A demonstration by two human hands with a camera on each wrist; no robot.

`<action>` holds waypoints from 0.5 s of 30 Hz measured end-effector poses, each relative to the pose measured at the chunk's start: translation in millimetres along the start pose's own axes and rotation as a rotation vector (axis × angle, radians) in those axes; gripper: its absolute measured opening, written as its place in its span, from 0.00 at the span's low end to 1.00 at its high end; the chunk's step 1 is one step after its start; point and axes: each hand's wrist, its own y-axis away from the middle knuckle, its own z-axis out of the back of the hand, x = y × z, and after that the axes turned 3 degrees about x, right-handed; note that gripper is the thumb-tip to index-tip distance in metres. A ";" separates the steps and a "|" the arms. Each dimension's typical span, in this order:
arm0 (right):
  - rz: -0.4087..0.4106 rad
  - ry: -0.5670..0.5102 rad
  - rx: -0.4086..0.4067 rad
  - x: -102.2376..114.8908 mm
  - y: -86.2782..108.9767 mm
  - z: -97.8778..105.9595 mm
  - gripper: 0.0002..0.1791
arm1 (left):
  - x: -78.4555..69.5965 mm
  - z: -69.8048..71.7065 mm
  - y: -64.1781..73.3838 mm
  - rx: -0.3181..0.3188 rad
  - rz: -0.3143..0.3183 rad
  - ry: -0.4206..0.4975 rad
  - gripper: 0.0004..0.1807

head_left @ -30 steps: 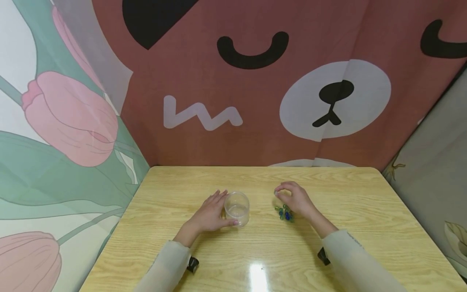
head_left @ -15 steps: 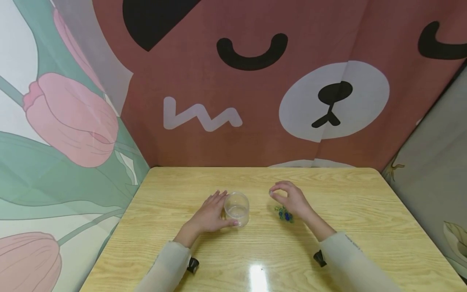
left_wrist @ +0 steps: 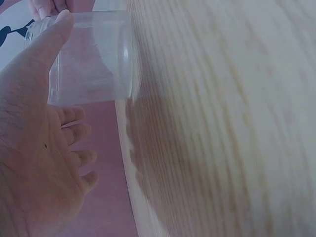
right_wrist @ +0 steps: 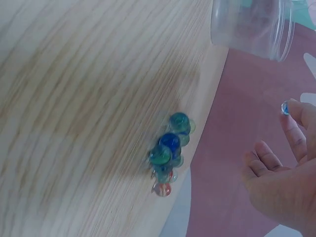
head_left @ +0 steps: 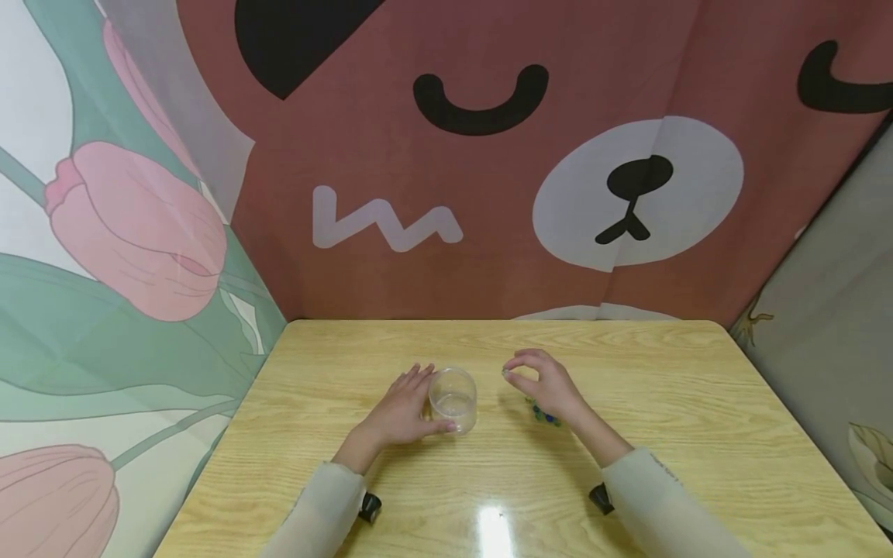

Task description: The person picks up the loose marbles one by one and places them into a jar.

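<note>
A clear plastic jar point(head_left: 453, 401) with its mouth up stands mid-table. My left hand point(head_left: 402, 411) holds it from the left, the thumb along its near side and the fingers towards the back. To the right of the jar, my right hand point(head_left: 549, 385) is raised above the table. Between its thumb and index finger it pinches a small clear glass marble point(right_wrist: 285, 108) with some blue in it. Below that hand lies a cluster of glass marbles point(right_wrist: 169, 144), mostly green and blue, one reddish. In the head view the hand partly covers the cluster.
The wooden table point(head_left: 363, 349) has rounded far corners. A printed cloth with a bear face point(head_left: 377, 287) hangs right behind it, with a tulip cloth point(head_left: 139, 232) on the left. Black wrist cameras sit under both sleeves. A light reflection shows near the front.
My right hand has moved left towards the jar with the marble, away from the cluster's far side. My left hand and the jar have stayed in place.
</note>
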 end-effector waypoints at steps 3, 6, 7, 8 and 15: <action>-0.012 -0.010 0.007 3.8 0.7 -2.9 0.10 | 0.7 -0.8 -0.7 -0.003 0.002 -0.006 0.57; -0.006 -0.010 0.010 6.8 0.7 -5.6 0.10 | 1.7 -2.1 -1.7 -0.007 0.002 -0.012 0.57; -0.008 -0.015 0.011 7.9 0.6 -6.5 0.09 | 2.1 -2.5 -2.0 -0.005 0.004 -0.015 0.58; -0.006 -0.020 0.010 8.6 0.5 -7.5 0.09 | 2.4 -3.0 -2.2 -0.009 0.001 -0.013 0.57; 0.019 -0.031 0.009 14.9 -0.5 -14.8 0.08 | 3.0 -3.8 -2.0 -0.007 -0.002 -0.003 0.58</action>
